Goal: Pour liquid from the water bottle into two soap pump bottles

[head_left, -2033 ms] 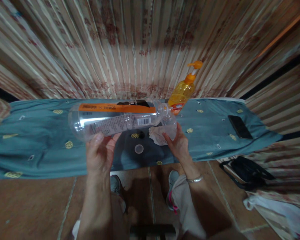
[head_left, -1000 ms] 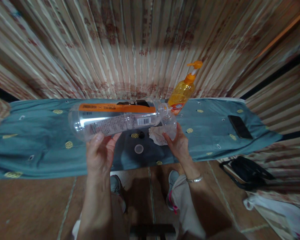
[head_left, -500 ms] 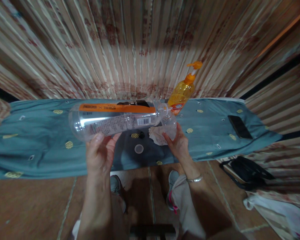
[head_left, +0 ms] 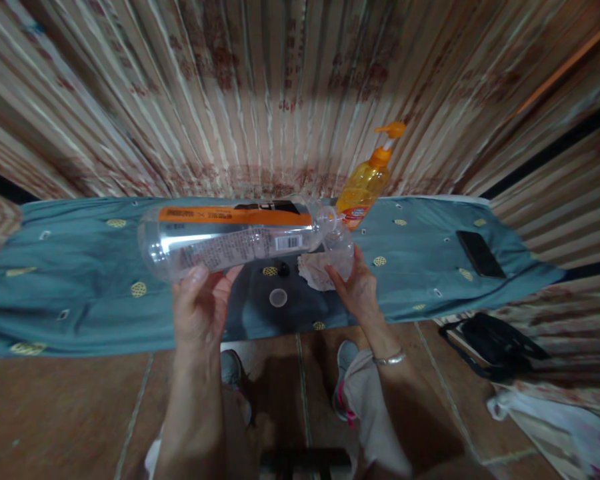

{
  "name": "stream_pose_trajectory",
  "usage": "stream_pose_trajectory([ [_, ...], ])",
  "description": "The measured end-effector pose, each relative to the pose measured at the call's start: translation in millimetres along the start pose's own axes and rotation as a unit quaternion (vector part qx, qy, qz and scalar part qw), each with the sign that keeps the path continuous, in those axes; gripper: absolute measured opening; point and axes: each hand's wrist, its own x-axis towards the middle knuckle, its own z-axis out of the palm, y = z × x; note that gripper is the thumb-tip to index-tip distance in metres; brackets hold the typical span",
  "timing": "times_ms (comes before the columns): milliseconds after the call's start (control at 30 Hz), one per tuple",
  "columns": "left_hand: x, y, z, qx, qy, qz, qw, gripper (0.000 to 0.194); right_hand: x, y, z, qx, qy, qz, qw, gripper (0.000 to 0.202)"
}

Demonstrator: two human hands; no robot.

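Note:
My left hand (head_left: 200, 300) is closed around a large clear plastic bottle (head_left: 240, 233) with an orange label and a barcode. The bottle lies nearly level in the air, its neck pointing right. At that neck, my right hand (head_left: 357, 283) grips a small clear container (head_left: 339, 243), whose exact shape is hard to make out. The bottle's mouth is at or over the container's top; whether liquid flows between them I cannot tell. A crumpled whitish tissue (head_left: 316, 272) shows by my right fingers. Behind the container stands an orange pump bottle (head_left: 363, 190), partly hidden at its base.
A teal patterned cloth (head_left: 95, 267) covers the long table. On it are a clear round lid (head_left: 279, 298), a small black object (head_left: 283, 269) and a dark phone (head_left: 480, 254). A black bag (head_left: 495, 343) lies at lower right; a pleated curtain (head_left: 260, 100) hangs behind.

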Motion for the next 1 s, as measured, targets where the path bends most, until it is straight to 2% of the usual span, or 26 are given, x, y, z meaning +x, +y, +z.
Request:
stream_pose_trajectory([
  [267,0.8,-0.4,0.7,-0.007,0.011,0.008,1.0,0.057,-0.1,1.3,0.1,0.005,0.001,-0.006,1.0,0.08],
  [600,0.1,0.9,4.3,-0.009,-0.005,0.012,1.0,0.054,-0.2,0.3,-0.6,-0.001,-0.005,-0.004,1.0,0.078],
  [800,0.1,1.3,3.1,0.002,0.0,0.017,1.0,0.065,0.2,-0.8,-1.4,-0.008,-0.004,-0.01,1.0,0.079],
  [1000,0.3,1.0,-0.7,0.021,-0.004,0.014,1.0,0.055,-0.2,0.9,-0.5,-0.015,-0.003,-0.007,1.0,0.079],
])
